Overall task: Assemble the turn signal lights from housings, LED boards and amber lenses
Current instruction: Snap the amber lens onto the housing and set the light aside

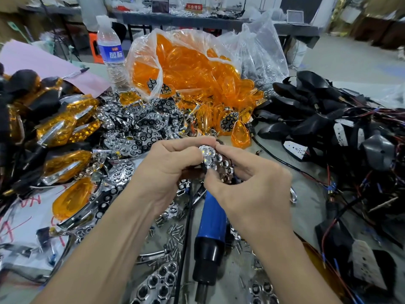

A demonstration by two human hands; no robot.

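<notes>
Nearest, at 6 o'clock, a blue-and-black power tool (212,224) lies on the table (306,207), loose screws (175,233) scattered at its 9 o'clock. Just above it, both hands meet at centre on one chrome reflector (217,162). The left hand (173,165) curls its fingers round the piece from 9 o'clock. The right hand (247,185) pinches it between thumb and forefinger from 3 o'clock, lifted off the table. At 9 o'clock sit finished lights (61,128), and at 11 o'clock a heap of spare reflectors (135,128). At 3 o'clock black housings (317,110) tangle in wires. Farther, at 12 o'clock, a clear bag spills amber lenses (186,69), with a water bottle (110,51) at its 9 o'clock.
</notes>
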